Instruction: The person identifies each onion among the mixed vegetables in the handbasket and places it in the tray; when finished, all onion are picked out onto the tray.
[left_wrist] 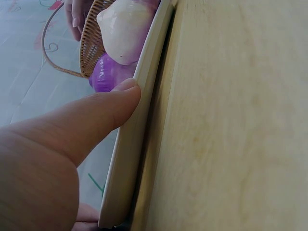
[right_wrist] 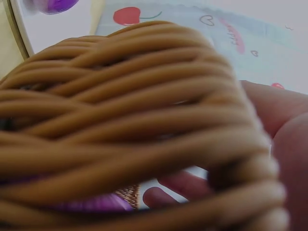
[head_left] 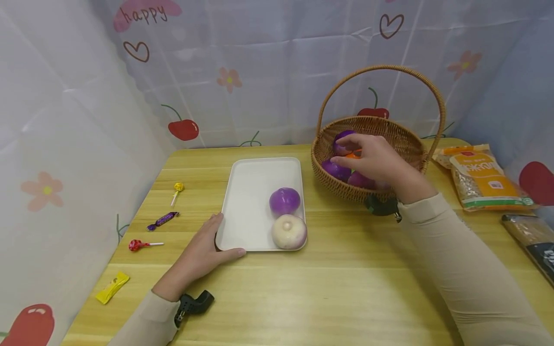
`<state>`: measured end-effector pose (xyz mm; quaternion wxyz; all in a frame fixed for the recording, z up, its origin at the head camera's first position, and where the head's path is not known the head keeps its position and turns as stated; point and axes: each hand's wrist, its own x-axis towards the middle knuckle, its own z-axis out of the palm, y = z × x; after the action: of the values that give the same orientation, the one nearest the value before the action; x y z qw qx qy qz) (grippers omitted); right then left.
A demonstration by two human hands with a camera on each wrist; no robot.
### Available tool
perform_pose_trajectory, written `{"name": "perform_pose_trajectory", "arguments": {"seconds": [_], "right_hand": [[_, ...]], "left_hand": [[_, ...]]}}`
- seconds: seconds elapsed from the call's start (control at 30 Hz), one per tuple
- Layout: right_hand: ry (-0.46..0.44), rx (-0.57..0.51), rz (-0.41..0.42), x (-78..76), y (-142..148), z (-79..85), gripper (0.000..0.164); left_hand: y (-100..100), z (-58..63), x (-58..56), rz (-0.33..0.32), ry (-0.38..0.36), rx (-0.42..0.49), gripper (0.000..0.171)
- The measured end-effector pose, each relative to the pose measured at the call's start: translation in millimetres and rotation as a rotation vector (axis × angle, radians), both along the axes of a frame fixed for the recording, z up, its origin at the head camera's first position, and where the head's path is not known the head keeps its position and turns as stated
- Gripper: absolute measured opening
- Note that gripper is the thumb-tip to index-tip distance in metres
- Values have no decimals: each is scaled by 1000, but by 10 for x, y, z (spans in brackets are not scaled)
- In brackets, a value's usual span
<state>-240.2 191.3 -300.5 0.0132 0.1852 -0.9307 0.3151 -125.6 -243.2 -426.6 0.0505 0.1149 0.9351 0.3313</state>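
My left hand (head_left: 207,251) spread at near-left corner of white tray (head_left: 246,202), thumb against near edge. My right hand (head_left: 377,154) over wicker basket (head_left: 339,186), thumb and fingers parted; cannot tell if touching purple vegetables (head_left: 335,169) inside. On tray's right side: shiny purple bulb (head_left: 284,201), white-and-purple bulb (head_left: 289,231) nearer me. Far left: lollipops (head_left: 135,245), wrapped candies (head_left: 112,287). Right of basket: orange-labelled bag (head_left: 489,178).
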Motion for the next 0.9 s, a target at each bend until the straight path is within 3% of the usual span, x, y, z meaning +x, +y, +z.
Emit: {"name": "perform_pose_trajectory", "arguments": {"seconds": [0.6,0.9], "right_hand": [[-56,20,28,-24,-10,-65,65],[-28,70,47,-29,-30,-92,64]], "left_hand": [[8,13,12,7,-4,2,124],[-1,-3,6,5,8,-6,124]]}}
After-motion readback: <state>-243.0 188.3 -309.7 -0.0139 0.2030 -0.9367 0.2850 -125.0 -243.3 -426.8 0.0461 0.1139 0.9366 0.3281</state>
